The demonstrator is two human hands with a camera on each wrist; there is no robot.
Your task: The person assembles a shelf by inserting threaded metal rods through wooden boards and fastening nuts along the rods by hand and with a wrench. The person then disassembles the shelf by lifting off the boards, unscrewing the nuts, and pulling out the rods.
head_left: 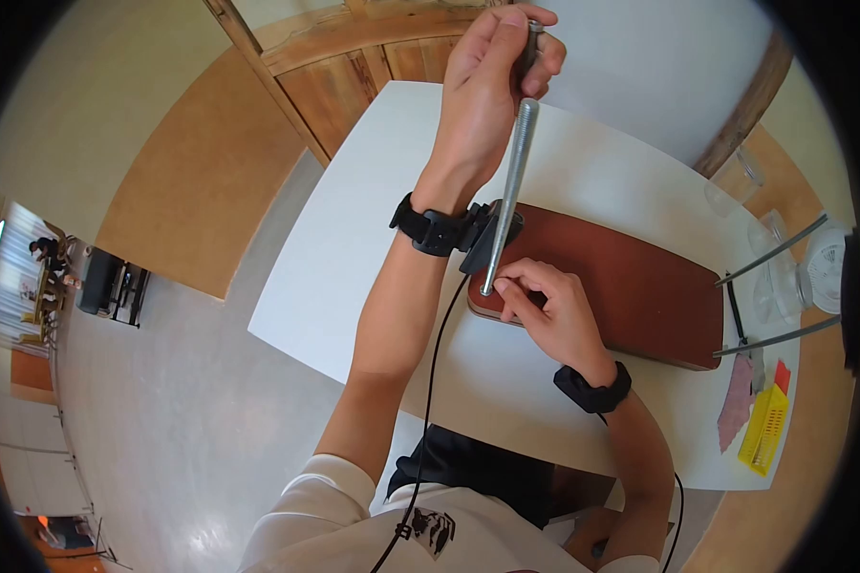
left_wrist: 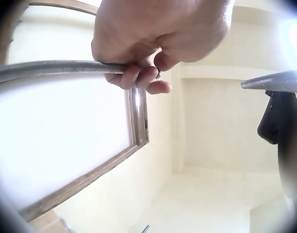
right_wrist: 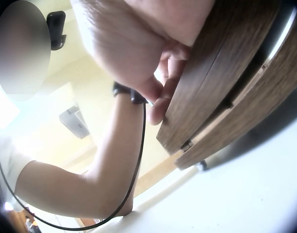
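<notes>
My left hand [head_left: 492, 57], raised high, grips a threaded metal rod [left_wrist: 66, 67] with curled fingers. In the head view its lower length is hidden behind the hand and forearm. Another threaded rod [head_left: 511, 191] stands upright at the near left corner of a brown wooden board [head_left: 612, 277]. My right hand [head_left: 554, 306] is at that rod's foot, thumb and forefinger pinching close to a shiny ring there. The right wrist view shows the right hand [right_wrist: 139, 53] at the board's edge, where two wooden layers [right_wrist: 206, 82] lie with a gap between them.
Two more rods [head_left: 774, 250] rise from the board's right end. Right of it on the white table [head_left: 325, 286] are clear plastic containers [head_left: 779, 272], a black pen-like stick [head_left: 736, 310], a pink cloth [head_left: 738, 406] and a yellow basket [head_left: 764, 430]. A cable [head_left: 437, 353] runs from the left wrist.
</notes>
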